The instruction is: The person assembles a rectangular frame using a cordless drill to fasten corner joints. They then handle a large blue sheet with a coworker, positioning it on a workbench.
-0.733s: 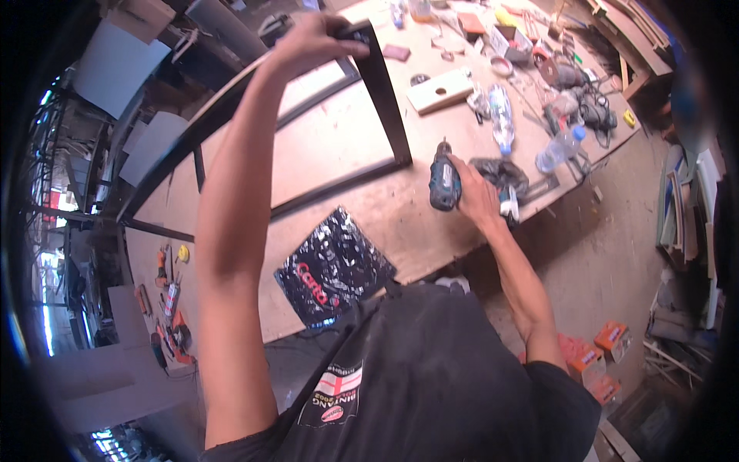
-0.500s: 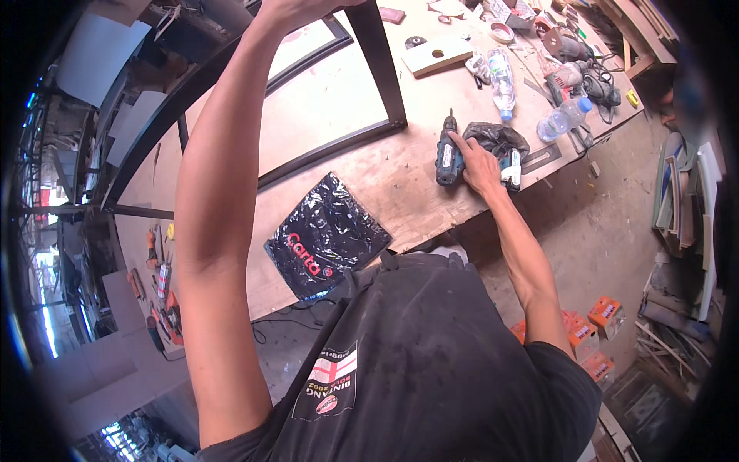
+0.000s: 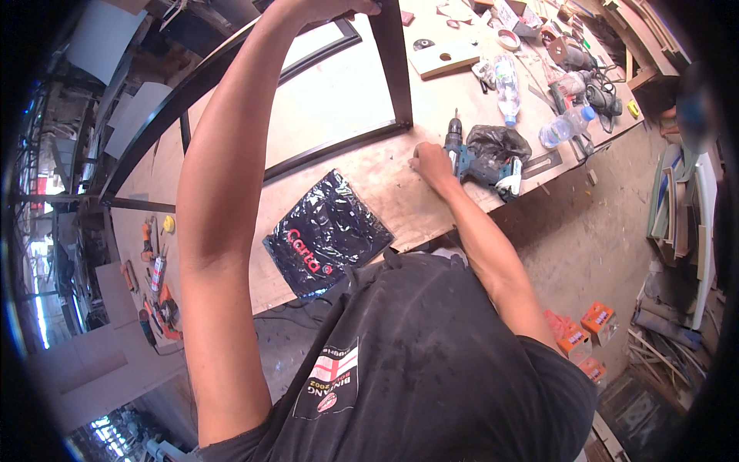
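At the top edge my left hand (image 3: 332, 9) is closed on the upper part of a black frame (image 3: 392, 69) that stands on the workbench; part of the hand is cut off by the picture's rim. My right hand (image 3: 433, 164) is just left of a teal and black cordless drill (image 3: 456, 145), its fingers curled toward the bench top. What those fingers hold, if anything, is hidden. The drill lies with its bit pointing away from me, beside a crumpled black plastic bag (image 3: 496, 146). A shiny black plastic package (image 3: 329, 235) lies on the near edge.
Two plastic bottles, one lying further back (image 3: 507, 91) and one nearer the right edge (image 3: 568, 125), are on the workbench (image 3: 362, 169). Power tools (image 3: 571, 54) crowd the far right. A sealant tube (image 3: 158, 271) lies at left. Orange boxes (image 3: 596, 317) stand on the floor.
My right hand has come off the drill and moved left, and its fingers have curled in. The left hand still holds the frame; the view has shifted slightly.
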`<state>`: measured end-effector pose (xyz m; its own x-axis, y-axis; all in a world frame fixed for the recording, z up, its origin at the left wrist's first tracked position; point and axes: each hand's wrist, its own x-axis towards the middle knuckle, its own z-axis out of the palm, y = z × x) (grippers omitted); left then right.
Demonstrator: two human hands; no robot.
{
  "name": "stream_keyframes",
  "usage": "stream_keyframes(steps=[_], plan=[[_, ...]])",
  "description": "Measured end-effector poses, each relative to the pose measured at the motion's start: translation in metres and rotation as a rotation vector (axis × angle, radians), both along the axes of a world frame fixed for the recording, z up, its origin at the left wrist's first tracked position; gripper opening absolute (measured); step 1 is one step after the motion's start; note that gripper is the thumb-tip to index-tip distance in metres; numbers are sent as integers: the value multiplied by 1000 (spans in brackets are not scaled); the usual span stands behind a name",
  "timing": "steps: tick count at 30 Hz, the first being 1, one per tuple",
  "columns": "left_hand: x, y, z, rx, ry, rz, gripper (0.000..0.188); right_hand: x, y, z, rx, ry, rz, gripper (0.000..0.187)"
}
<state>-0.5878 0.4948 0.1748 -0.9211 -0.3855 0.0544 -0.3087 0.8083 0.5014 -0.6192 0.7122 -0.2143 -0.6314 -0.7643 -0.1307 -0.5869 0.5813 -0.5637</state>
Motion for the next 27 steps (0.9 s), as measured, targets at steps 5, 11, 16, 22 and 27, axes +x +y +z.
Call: stream_keyframes(steps=[5, 11, 16, 22, 27], plan=[[8, 10, 14, -125, -136, 31, 31, 20, -21, -32, -54, 83, -80, 14], [19, 3, 19, -170, -97, -67, 30, 31, -8, -25, -64, 185, 51, 1], [6, -10, 5, -145, -111, -61, 29, 20, -6, -11, -109, 149, 85, 10], [11, -18, -9, -142, -26, -51, 30, -116, -3, 18, -465, -480, -323, 28], [8, -11, -9, -171, -5, 13, 31, -195, -1, -15, -517, -671, -459, 27]])
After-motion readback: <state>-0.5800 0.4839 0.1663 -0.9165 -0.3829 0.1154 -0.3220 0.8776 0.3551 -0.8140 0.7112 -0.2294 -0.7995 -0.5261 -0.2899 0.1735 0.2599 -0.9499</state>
